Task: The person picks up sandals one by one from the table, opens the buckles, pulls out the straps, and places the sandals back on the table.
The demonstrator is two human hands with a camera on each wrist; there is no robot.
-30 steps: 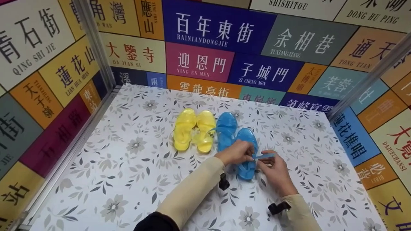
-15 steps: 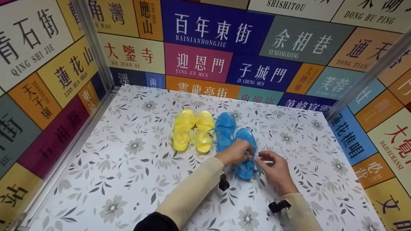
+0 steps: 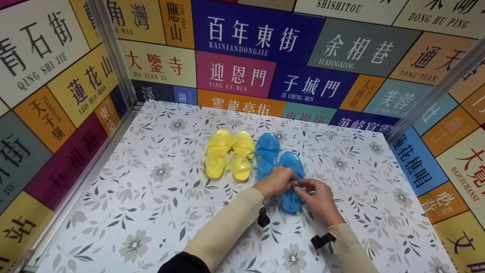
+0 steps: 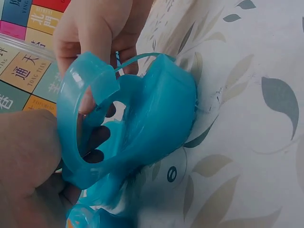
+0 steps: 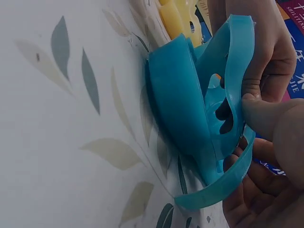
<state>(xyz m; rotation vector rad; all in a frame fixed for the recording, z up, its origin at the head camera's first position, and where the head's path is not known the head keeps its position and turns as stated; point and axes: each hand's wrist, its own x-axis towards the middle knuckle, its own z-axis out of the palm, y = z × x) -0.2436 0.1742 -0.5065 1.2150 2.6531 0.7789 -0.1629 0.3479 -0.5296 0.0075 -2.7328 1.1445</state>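
The right-hand blue jelly sandal (image 3: 291, 159) lies on the patterned tabletop, toe pointing away. My left hand (image 3: 278, 180) reaches over its middle and holds the ankle strap (image 5: 241, 52). From the right side, my right hand (image 3: 316, 195) meets it there, thumb and fingers pinching the strap close to a small metal buckle. In the right wrist view, the strap's loose end (image 5: 204, 195) curves down past the heel. The strap makes a raised loop above the heel (image 4: 173, 95) in the left wrist view. Fingers partly hide the buckle.
Just left lies the other blue sandal (image 3: 268, 144). Beyond it, a pair of yellow sandals (image 3: 219, 151) stands side by side, toes away. Panels printed with street names (image 3: 257, 34) wall the floral tabletop (image 3: 132, 204) at the back and sides.
My right hand first held the strap end out to the right, then let it drop, and has now moved left to the buckle. My left hand has stayed at the strap.
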